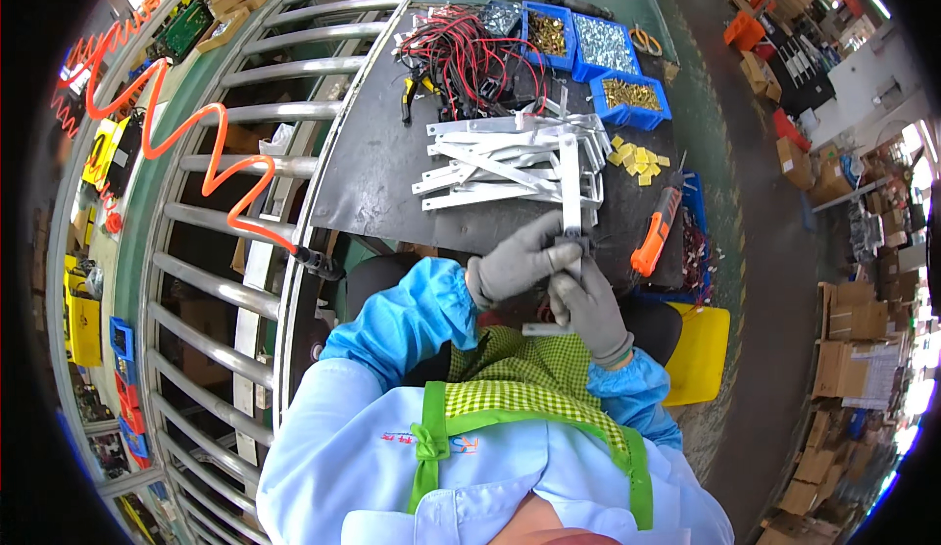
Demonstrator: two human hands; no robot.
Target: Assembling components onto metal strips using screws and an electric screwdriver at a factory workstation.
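In front of my body, at the table's near edge, a white metal bracket (570, 184) stands out lengthwise from between my hands. My left hand (518, 263), in a grey glove, is closed with thumb and fingers at a small black part (586, 245) on the bracket. Just below it, my right hand (596, 318), also gloved, is closed around the bracket's lower stretch. A short bent end of the bracket pokes out left of the right hand. The fingers hide where the black part meets the metal. Beyond my hands lies a pile of similar white brackets (490, 168).
Red and black cables (470, 60) lie behind the brackets. Blue bins (627, 104) hold brass and silver fasteners. Yellow square pieces (637, 160) and an orange electric screwdriver (655, 236) lie at right. A roller conveyor (230, 295) with an orange coiled hose (211, 114) runs along the left.
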